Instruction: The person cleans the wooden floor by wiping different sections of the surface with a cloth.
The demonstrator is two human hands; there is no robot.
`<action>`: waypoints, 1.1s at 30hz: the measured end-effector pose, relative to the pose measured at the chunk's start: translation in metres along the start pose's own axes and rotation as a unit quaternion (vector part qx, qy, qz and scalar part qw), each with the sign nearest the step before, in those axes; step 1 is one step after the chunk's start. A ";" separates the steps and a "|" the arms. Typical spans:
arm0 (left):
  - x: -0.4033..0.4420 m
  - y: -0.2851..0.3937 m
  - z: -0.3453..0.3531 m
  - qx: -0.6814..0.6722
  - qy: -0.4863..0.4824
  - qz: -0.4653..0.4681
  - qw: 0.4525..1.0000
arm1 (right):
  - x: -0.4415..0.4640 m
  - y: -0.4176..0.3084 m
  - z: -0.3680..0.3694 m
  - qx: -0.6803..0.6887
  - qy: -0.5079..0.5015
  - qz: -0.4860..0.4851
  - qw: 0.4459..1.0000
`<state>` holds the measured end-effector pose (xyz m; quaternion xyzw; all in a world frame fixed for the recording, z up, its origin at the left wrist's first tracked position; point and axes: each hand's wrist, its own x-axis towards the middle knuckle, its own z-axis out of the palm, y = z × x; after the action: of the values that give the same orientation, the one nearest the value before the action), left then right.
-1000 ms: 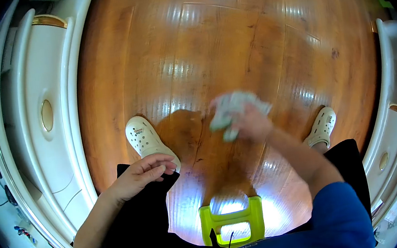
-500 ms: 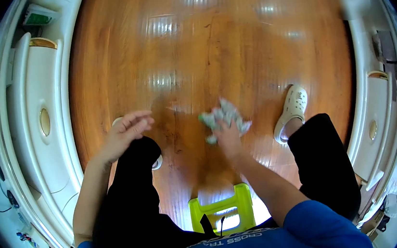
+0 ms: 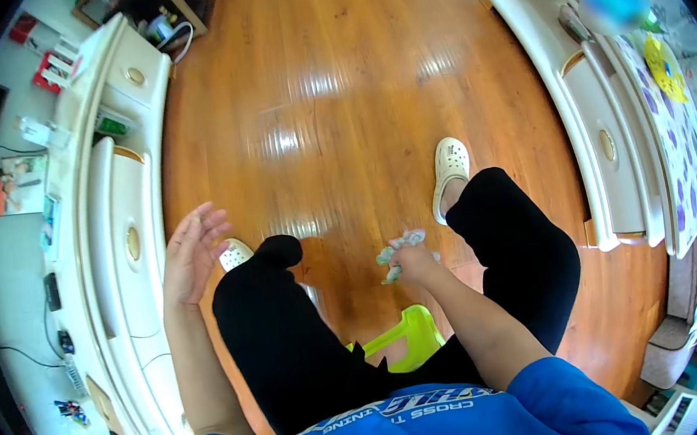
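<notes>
Cloth [image 3: 410,238] is showing as a crumpled wad in the right hand [image 3: 415,264], between the legs [image 3: 525,241] and just ahead of the green stool [image 3: 419,337]; whether it is touching the floor [image 3: 336,176], I cannot tell. It is looking thin, limp and light, so it is probably folding easily under pressure rather than keeping a shape, and nothing about it is seeming fragile. Loose corners are poking out past the fingers and may be prone to trailing. The middle of the wad, gathered under the palm, is seeming the surest hold, and the right hand is grasping roughly there. The left hand [image 3: 194,255] is carrying nothing: it is hovering released, fingers loosely curved, beside the left leg, near the left shoe [image 3: 235,253] and the white cabinet [image 3: 115,216]. Compared with 0.5 s ago, the cloth is appearing nearer the stool and more tightly bunched, with less spreading beyond the fingers. The left hand is standing farther out from the knee, and the view is taking in more of the room, a spotted cover [image 3: 674,158] now showing at the right.
</notes>
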<state>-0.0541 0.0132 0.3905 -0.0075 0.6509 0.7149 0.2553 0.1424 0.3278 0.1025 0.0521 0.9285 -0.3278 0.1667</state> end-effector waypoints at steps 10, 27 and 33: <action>-0.075 -0.011 0.139 -0.012 -0.170 -0.022 0.985 | -0.028 -0.069 -0.047 -0.024 -0.042 -0.061 0.997; -0.053 -0.069 0.220 0.230 -0.314 0.044 0.920 | 0.035 -0.076 -0.054 0.167 0.301 -0.329 0.879; 0.001 -0.053 0.269 0.330 -0.411 0.157 0.835 | -0.035 -0.066 -0.150 0.579 0.163 -0.159 0.783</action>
<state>0.0516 0.2661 0.3822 0.4742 0.6759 0.4254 0.3705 0.1204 0.3712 0.2632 0.0427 0.5723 -0.8124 -0.1032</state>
